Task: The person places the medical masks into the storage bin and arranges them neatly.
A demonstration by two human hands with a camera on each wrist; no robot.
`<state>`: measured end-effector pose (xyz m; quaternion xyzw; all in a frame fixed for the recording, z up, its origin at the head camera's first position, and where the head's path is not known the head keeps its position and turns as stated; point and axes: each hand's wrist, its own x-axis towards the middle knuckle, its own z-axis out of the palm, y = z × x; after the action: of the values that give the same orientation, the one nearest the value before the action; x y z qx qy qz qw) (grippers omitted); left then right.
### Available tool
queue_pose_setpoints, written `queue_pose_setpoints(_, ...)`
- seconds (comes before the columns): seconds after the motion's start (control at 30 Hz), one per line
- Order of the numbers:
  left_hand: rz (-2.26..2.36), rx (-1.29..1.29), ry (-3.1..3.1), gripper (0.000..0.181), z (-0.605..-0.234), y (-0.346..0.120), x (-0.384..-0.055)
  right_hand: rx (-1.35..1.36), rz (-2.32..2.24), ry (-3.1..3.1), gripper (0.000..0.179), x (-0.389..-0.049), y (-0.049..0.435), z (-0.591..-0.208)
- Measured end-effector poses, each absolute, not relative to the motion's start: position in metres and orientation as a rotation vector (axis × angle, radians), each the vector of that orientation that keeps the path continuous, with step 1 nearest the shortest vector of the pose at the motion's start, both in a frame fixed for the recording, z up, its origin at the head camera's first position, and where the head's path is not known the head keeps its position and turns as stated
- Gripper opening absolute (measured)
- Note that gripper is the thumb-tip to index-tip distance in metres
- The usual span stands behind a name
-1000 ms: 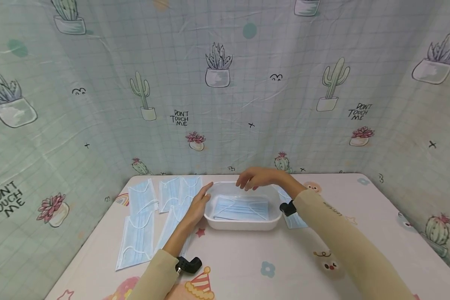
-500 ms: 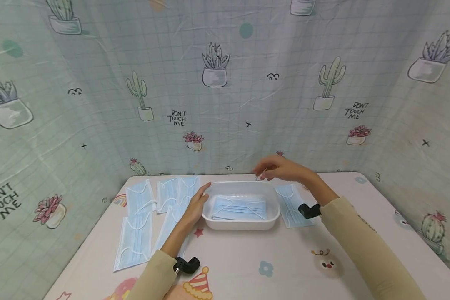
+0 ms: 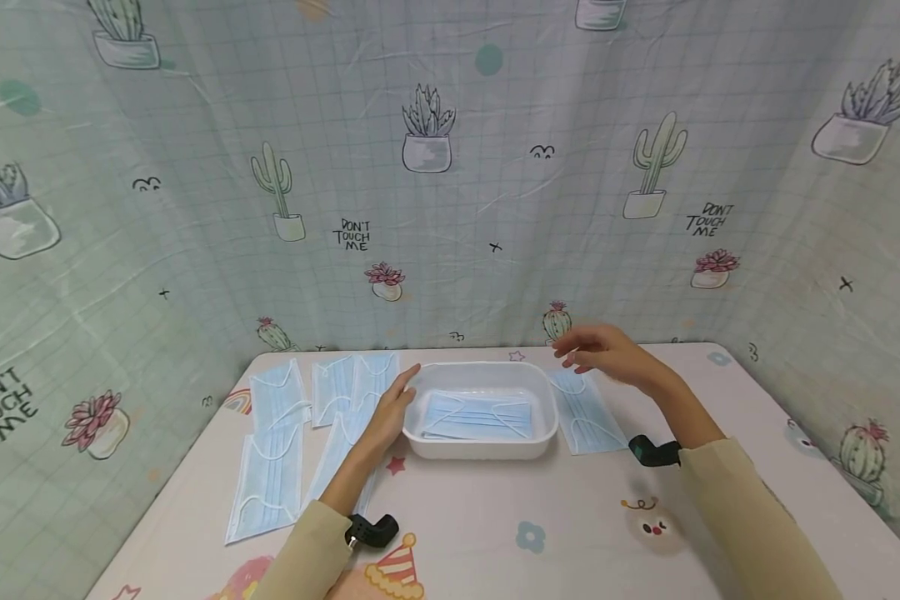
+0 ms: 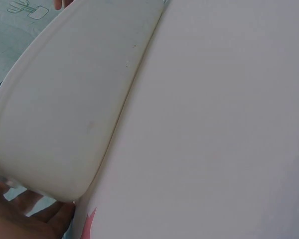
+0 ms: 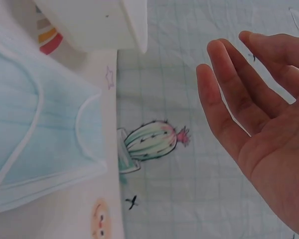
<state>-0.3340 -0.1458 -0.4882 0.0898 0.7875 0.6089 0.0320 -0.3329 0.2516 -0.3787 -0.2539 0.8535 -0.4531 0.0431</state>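
Observation:
A white plastic box (image 3: 480, 450) stands in the middle of the table, with light blue face masks (image 3: 476, 417) lying flat inside it. My left hand (image 3: 386, 417) rests against the box's left end, its fingers along the outer wall; the left wrist view shows them (image 4: 35, 214) partly hidden at the box's corner. Up past the box's right end, my right hand (image 3: 607, 354) hovers above the table with loosely bent fingers and nothing in them. The right wrist view shows its bare palm (image 5: 279, 149). Nearest below it lies a single face mask (image 3: 587, 417), right of the box.
Several more face masks (image 3: 273, 467) lie spread on the left of the table, some overlapping, and one sits partly behind my left forearm. The table (image 3: 570, 533) has a pale printed cover. A patterned curtain (image 3: 487, 200) hangs around its back and sides.
My right hand has moved from above the box to the right, past its right end, revealing more of the mask there. The left hand has stayed at the box.

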Motion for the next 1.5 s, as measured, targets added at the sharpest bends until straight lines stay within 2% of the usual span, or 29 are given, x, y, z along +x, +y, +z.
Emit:
queue_pose_setpoints(0.5, 1.879, 0.288, 2.431, 0.05, -0.489, -0.147, -0.335, -0.396, -1.426, 2.686, 0.04, -0.327, 0.289, -0.432)
queue_pose_setpoints(1.5, 1.879, 0.307, 2.441, 0.051, -0.488, -0.146, -0.334, -0.188, -1.388, 2.711, 0.041, -0.334, 0.308, -0.465)
